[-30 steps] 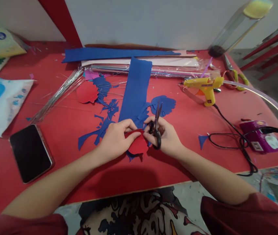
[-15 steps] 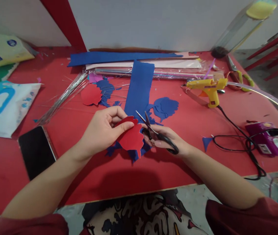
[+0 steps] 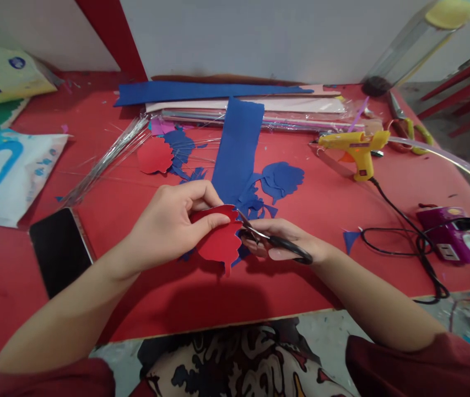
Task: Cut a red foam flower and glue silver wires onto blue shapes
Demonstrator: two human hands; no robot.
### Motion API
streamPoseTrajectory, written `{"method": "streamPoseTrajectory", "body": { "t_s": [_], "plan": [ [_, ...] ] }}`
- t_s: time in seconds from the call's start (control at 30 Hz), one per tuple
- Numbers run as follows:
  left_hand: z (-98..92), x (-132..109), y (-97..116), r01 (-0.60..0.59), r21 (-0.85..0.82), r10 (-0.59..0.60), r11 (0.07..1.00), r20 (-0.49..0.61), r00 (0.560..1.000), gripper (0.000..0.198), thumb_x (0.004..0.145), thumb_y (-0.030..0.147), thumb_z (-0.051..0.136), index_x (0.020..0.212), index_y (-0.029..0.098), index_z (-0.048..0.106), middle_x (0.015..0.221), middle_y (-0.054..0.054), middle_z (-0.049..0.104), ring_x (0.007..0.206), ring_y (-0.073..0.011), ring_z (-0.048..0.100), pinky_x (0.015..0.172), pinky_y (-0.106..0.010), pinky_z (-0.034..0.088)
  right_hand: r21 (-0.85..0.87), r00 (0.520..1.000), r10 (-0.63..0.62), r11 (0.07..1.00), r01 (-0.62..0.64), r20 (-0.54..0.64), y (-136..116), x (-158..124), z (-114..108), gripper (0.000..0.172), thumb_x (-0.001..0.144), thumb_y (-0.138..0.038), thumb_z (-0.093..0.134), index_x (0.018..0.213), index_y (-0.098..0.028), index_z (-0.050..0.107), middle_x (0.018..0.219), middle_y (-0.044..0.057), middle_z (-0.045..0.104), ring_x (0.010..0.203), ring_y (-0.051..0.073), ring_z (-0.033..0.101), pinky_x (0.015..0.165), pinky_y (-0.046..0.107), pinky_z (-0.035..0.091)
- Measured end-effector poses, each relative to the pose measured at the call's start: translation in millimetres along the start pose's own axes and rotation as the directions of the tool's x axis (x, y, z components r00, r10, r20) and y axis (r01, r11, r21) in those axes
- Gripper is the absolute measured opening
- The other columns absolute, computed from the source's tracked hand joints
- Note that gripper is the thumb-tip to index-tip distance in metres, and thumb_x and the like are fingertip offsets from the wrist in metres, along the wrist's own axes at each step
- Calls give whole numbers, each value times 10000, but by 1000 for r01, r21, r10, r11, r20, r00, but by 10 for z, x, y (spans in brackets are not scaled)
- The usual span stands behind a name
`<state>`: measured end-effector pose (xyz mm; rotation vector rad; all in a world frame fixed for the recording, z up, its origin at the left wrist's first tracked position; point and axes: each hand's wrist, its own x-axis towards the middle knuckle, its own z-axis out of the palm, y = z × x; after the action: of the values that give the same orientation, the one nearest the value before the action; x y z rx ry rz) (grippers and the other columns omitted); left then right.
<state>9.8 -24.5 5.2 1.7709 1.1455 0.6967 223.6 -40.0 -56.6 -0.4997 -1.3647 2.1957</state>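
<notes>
Between thumb and fingers, my left hand (image 3: pixel 177 218) pinches a red leaf-shaped cutout (image 3: pixel 218 242) with a jagged edge and a short stem. My right hand (image 3: pixel 288 237) grips black-handled scissors (image 3: pixel 286 246), whose blades meet the cutout's upper right edge. Blue scraps (image 3: pixel 253 201) lie on the table beyond and beneath the hands. A blue strip (image 3: pixel 238 146) stretches away behind them. To its right is a small pile of blue leaf cutouts (image 3: pixel 282 181), and at the left rests another red cutout (image 3: pixel 155 155).
A yellow glue gun (image 3: pixel 356 148) with a cord lies right, near a purple power box (image 3: pixel 455 234) and other scissors (image 3: pixel 410 132). At left are a phone (image 3: pixel 61 251), a wipes pack (image 3: pixel 15 176) and thin wires (image 3: pixel 108 157). Packaged sticks (image 3: pixel 292 121) line the back.
The scissor blades, apart and above the cutout's edge before, now meet its upper right edge. The red cutout has turned slightly, its stem swinging left and down.
</notes>
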Motion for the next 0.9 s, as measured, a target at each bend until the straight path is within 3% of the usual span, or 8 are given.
{"method": "streamPoseTrajectory", "body": {
  "t_s": [0.27, 0.6, 0.9],
  "plan": [
    [6, -15, -20, -41, 21, 41, 999, 20, 999, 111, 759, 259, 619, 727, 201, 529, 687, 38, 665, 615, -95, 629, 548, -176, 483, -135, 999, 32, 990, -33, -5, -42, 8, -10, 449, 744, -441, 654, 1027, -111, 539, 744, -34, 394, 649, 74, 368, 593, 239, 299],
    [-35, -14, 15, 57, -62, -53, 996, 69, 996, 94, 750, 230, 611, 730, 206, 522, 631, 53, 638, 565, -79, 611, 487, -153, 464, -137, 998, 57, 989, -62, -35, -72, 2, 19, 484, 741, -434, 655, 1092, -127, 521, 755, -35, 404, 635, 65, 365, 605, 230, 346],
    [27, -13, 4, 52, -87, -48, 995, 57, 997, 110, 743, 248, 621, 706, 208, 526, 637, 30, 650, 574, -106, 619, 514, -194, 491, -156, 998, 46, 986, -51, -35, -54, 1, 24, 471, 737, -450, 654, 1050, -120, 532, 733, -34, 402, 631, 71, 371, 581, 229, 332]
  ]
}}
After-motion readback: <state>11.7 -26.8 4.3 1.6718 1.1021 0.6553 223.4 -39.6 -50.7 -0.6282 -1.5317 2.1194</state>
